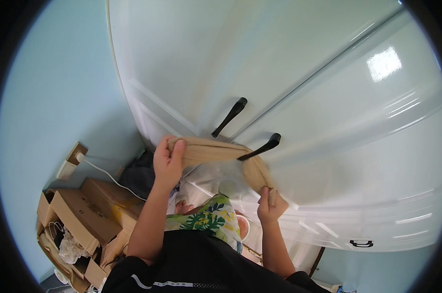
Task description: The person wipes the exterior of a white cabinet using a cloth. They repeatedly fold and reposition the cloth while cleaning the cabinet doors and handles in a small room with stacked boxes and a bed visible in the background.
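A tan cloth (210, 150) is stretched behind the right-hand black door handle (265, 146) of a glossy white cabinet. My left hand (169, 161) grips one end of it, thumb on top, lower left of the other black handle (229, 117). The cloth's other end is pinched in my right hand (271, 207), close to the cabinet front and below the handle. Between handle and right hand the cloth hangs in a bent, folded strip.
Open cardboard boxes (85, 216) with plastic wrapping stand at lower left. Beside them a white cable (111, 175) runs from a wall socket (76, 155). A dark bag (138, 174) lies in the corner. A small black drawer handle (361, 243) is at lower right.
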{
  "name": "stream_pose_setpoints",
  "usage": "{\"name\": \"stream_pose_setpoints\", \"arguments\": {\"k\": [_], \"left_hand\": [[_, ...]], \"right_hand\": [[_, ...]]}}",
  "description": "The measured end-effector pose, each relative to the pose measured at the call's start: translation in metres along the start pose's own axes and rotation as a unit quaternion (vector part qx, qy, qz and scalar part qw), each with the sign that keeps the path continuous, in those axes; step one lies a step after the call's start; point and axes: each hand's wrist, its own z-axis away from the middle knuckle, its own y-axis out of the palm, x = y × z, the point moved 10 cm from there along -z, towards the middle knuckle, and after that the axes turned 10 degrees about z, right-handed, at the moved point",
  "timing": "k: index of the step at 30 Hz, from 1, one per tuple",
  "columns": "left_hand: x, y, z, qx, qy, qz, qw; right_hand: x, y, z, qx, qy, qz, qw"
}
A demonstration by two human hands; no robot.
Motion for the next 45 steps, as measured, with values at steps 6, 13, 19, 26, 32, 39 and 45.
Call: {"name": "stream_pose_setpoints", "arguments": {"k": [6, 13, 19, 26, 32, 39, 45], "left_hand": [[0.062, -0.014, 0.038, 0.005, -0.037, -0.095, 0.995], [-0.043, 0.038, 0.022, 0.018, 0.066, 0.001, 0.998], [0.102, -0.032, 0.033, -0.007, -0.070, -0.012, 0.997], [0.050, 0.011, 0.035, -0.027, -0.027, 0.011, 0.999], [-0.059, 0.046, 0.022, 0.043, 0.097, 0.049, 0.993], [0.137, -0.039, 0.048, -0.007, -0.080, -0.041, 0.996], [0.106, 0.001, 0.032, -0.045, -0.084, 0.000, 0.995]], "right_hand": [[0.026, -0.010, -0.023, -0.006, -0.059, -0.035, 0.998], [-0.010, 0.069, 0.031, 0.038, -0.001, -0.008, 0.999], [0.056, -0.022, -0.043, -0.033, -0.012, -0.192, 0.981], [0.003, 0.033, -0.005, 0.009, -0.045, -0.029, 0.999], [-0.024, 0.069, 0.034, 0.025, 0.051, -0.075, 0.996], [0.076, -0.017, -0.054, -0.006, -0.062, -0.142, 0.988], [0.019, 0.028, -0.008, 0.009, -0.071, -0.039, 0.997]]}}
